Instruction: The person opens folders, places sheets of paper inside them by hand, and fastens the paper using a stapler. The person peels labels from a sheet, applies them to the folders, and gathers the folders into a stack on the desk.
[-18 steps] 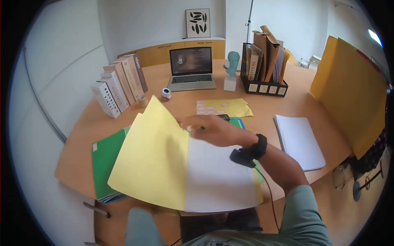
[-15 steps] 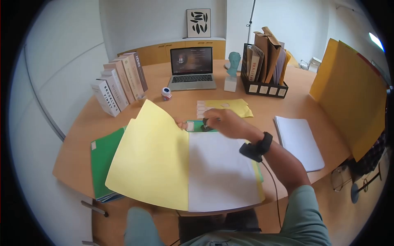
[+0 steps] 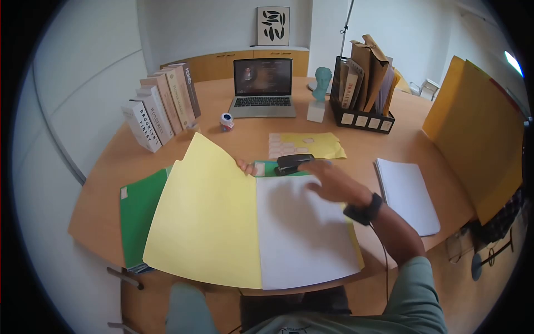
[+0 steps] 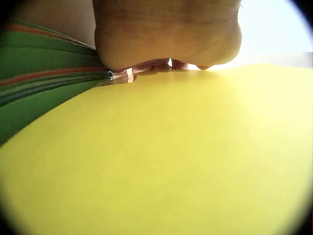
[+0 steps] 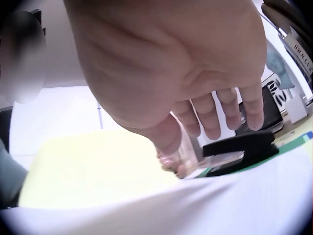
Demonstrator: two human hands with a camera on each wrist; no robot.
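1. The right hand (image 3: 337, 182) hovers flat over the white sheet (image 3: 305, 231), its fingers straight and spread, holding nothing.
2. Just past its fingertips lies a black stapler (image 3: 295, 163), close to the hand but not touching it; the right wrist view shows a clear gap between the fingers (image 5: 230, 105) and the stapler (image 5: 242, 147).
3. The white sheet lies under and behind the right hand, inside the open yellow folder (image 3: 208, 214), filling the folder's right half.
4. The left hand (image 3: 246, 166) is mostly hidden behind the raised yellow cover; only fingertips show at the cover's upper edge, to the left of the right hand. They pinch that edge and hold the cover tilted up.
5. In the left wrist view the left hand (image 4: 166, 34) sits on the yellow cover (image 4: 166, 156), with green folders (image 4: 34, 73) just beside it.
6. Under the yellow folder, left of both hands, a green folder (image 3: 136, 214) lies on the wooden worktop (image 3: 389, 146).
7. Right of the right hand sits a stack of white paper (image 3: 406, 192).
8. Beyond the stapler lies a yellow envelope (image 3: 311, 145), and farther off stand a laptop (image 3: 263, 89), a row of books (image 3: 161, 106) and a file rack (image 3: 364, 83).
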